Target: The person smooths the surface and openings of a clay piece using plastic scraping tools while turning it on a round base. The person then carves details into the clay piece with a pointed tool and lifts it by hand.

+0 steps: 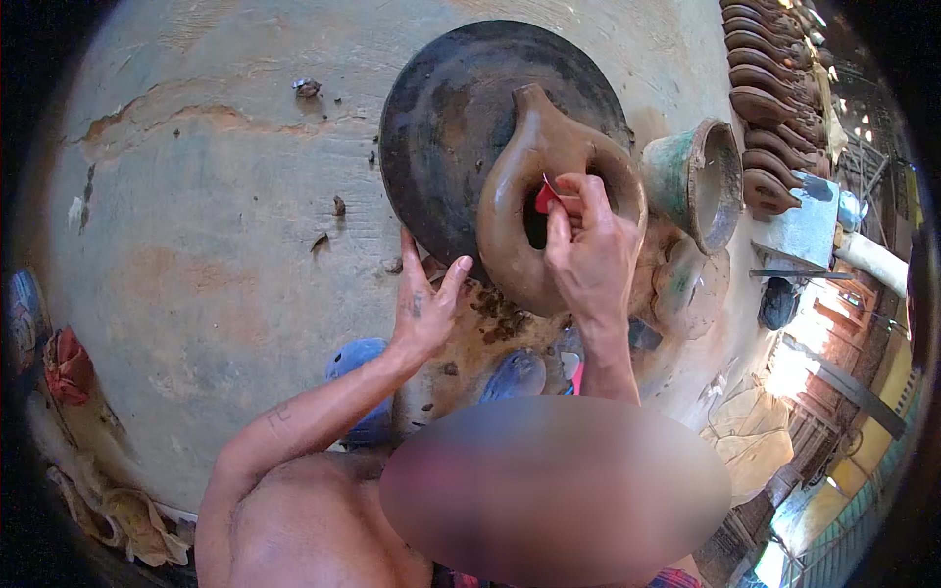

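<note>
**potfan22:** Looking for any brand or writing here and finding none I can read. There's a dark mark on the forearm and one on the back of the left hand (423,316), but both are too small to make out.

**claydust:** Same here. Nearest the camera, that left hand is spread wide open, gripping nothing, fingertips resting against the wooden board (470,355) right at the lower-left edge of the clay vessel (510,211). Crumbs of clay trimmings (498,316) sit on the board just beside it.

**potfan22:** And the right hand (591,257)?

**claydust:** Fingers pinched closed on a small red scraper (545,195), its tip poked into the oval hole cut in the vessel's side. The vessel lies tilted, spout pointing to about 11 o'clock, with the right hand draped over it from 5 o'clock and the left hand at roughly 7 o'clock.

**potfan22:** Further out?

**claydust:** A dark round disc (441,118) sits under the vessel, a greenish pot (698,181) is on its side at 3 o'clock, and rows of brown clay pieces (769,93) are stacked at 1 o'clock.
</note>
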Tool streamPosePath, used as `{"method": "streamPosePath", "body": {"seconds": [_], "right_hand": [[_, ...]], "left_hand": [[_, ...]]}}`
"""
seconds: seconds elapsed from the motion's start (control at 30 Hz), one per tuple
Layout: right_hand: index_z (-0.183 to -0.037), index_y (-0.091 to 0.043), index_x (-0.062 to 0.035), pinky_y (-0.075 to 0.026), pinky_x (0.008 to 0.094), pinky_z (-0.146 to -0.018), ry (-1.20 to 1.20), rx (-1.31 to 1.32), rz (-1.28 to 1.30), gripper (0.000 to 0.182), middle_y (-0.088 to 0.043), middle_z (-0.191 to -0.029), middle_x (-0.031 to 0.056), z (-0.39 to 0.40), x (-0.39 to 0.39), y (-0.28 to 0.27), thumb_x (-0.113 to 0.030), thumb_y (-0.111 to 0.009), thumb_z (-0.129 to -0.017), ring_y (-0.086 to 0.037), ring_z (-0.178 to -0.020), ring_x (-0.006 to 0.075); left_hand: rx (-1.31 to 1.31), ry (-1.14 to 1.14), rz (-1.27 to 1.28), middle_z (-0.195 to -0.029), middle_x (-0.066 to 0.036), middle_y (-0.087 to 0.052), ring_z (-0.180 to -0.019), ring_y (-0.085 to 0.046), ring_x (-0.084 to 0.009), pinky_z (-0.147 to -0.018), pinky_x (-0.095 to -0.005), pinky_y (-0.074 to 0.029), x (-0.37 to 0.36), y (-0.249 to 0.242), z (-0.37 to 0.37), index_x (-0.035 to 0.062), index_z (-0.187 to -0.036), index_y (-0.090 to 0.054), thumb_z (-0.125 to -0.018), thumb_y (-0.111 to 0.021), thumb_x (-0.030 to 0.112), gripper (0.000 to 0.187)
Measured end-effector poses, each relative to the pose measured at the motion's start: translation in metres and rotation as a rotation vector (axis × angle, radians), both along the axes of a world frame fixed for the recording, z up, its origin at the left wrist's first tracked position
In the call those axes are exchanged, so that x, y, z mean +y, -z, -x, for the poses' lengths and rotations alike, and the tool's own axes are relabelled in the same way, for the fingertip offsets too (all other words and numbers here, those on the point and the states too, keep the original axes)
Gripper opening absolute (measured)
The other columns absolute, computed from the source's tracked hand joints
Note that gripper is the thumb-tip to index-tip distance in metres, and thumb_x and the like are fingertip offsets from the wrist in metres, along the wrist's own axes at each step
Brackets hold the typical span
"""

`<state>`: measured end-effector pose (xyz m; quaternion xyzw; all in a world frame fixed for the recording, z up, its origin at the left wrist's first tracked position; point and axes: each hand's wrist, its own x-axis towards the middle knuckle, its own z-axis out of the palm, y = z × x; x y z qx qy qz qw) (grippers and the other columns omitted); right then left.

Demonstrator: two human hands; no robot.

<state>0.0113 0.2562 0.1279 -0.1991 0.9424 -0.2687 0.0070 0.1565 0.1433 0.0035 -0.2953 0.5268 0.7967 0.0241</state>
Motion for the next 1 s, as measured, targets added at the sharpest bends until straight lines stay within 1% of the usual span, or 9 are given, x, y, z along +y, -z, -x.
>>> {"method": "streamPosePath", "body": {"seconds": [0.17,0.23,0.3,0.43,0.6,0.63,0.7,0.83,1.0], "right_hand": [[-0.107,-0.07,-0.0069,-0.057,0.0474,-0.065,-0.044,0.136,-0.059,0.01,-0.075,-0.086,0.0156,0.0,-0.01,0.008,-0.004,-0.071,-0.097,-0.074,-0.076,0.0366],[-0.108,-0.072,-0.0075,-0.057,0.0472,-0.065,-0.117,0.151,-0.043,0.013,-0.074,-0.085,0.0155,-0.001,-0.01,0.01,-0.004,-0.071,-0.096,-0.074,-0.075,0.0363],[-0.11,-0.074,-0.008,-0.056,0.0471,-0.064,-0.188,0.167,-0.026,0.016,-0.073,-0.083,0.0154,-0.003,-0.009,0.01,-0.003,-0.072,-0.095,-0.073,-0.074,0.036],[-0.112,-0.077,-0.0099,-0.058,0.045,-0.068,-0.387,0.071,-0.02,0.026,-0.075,-0.087,0.012,0.002,0.005,0.001,0.0,-0.073,-0.088,-0.074,-0.078,0.0335],[-0.112,-0.077,-0.0102,-0.059,0.0442,-0.071,-0.716,-0.124,-0.123,0.028,-0.077,-0.093,0.0104,0.018,0.025,-0.026,0.001,-0.073,-0.087,-0.075,-0.083,0.0325],[-0.112,-0.077,-0.0102,-0.059,0.0442,-0.071,-0.717,-0.126,-0.123,0.028,-0.077,-0.093,0.0104,0.017,0.023,-0.023,0.001,-0.073,-0.087,-0.075,-0.083,0.0325],[-0.112,-0.077,-0.0089,-0.059,0.0434,-0.069,-0.436,0.061,0.023,0.023,-0.077,-0.092,0.0114,0.014,0.012,-0.01,-0.002,-0.073,-0.09,-0.075,-0.082,0.0328],[-0.11,-0.074,-0.0066,-0.058,0.0439,-0.067,-0.123,0.165,-0.045,0.016,-0.076,-0.091,0.0153,0.006,-0.016,0.005,-0.004,-0.072,-0.095,-0.076,-0.08,0.0333],[-0.109,-0.074,-0.0067,-0.058,0.0444,-0.065,-0.196,0.185,-0.077,0.016,-0.076,-0.091,0.0159,-0.001,-0.023,0.005,-0.002,-0.072,-0.093,-0.075,-0.078,0.0341]], "left_hand": [[-0.019,0.013,0.09,-0.163,-0.027,-0.045,-0.144,-0.054,-0.0319,-0.124,-0.0408,-0.04,0.0,0.003,0.0,-0.0029,-0.171,0.001,-0.106,-0.072,0.021,0.101],[-0.02,-0.039,-0.075,-0.158,-0.026,-0.052,-0.139,-0.059,-0.0313,-0.119,-0.0415,-0.046,-0.002,-0.004,0.002,-0.0001,-0.172,-0.001,-0.105,-0.072,0.018,0.099],[-0.02,-0.045,-0.055,-0.154,-0.024,-0.054,-0.136,-0.061,-0.0306,-0.113,-0.0417,-0.052,-0.003,-0.003,0.002,0.003,-0.173,-0.002,-0.106,-0.071,0.017,0.098],[0.034,-0.057,-0.098,-0.146,-0.021,-0.061,-0.127,-0.065,-0.0275,-0.094,-0.0406,-0.064,-0.012,0.0,0.004,0.0112,-0.174,-0.004,-0.107,-0.07,0.017,0.095],[-0.027,-0.046,-0.153,-0.14,-0.018,-0.064,-0.122,-0.067,-0.0237,-0.088,-0.0382,-0.065,-0.029,-0.004,0.007,0.0126,-0.174,-0.004,-0.107,-0.071,0.019,0.095],[-0.054,-0.034,-0.13,-0.138,-0.017,-0.065,-0.12,-0.068,-0.0229,-0.087,-0.038,-0.065,-0.032,-0.005,0.007,0.0124,-0.174,-0.004,-0.107,-0.071,0.019,0.095],[-0.055,-0.032,-0.137,-0.136,-0.016,-0.066,-0.118,-0.068,-0.0219,-0.087,-0.0376,-0.065,-0.034,-0.006,0.007,0.0124,-0.175,-0.005,-0.107,-0.071,0.019,0.095],[-0.068,-0.025,-0.098,-0.131,-0.014,-0.068,-0.111,-0.068,-0.019,-0.085,-0.0358,-0.065,-0.039,-0.008,0.008,0.0124,-0.175,-0.005,-0.108,-0.07,0.02,0.094],[-0.036,-0.063,-0.09,-0.123,-0.011,-0.069,-0.1,-0.069,-0.0168,-0.08,-0.0332,-0.063,-0.04,-0.009,0.011,0.012,-0.175,-0.008,-0.108,-0.07,0.02,0.092]]}}
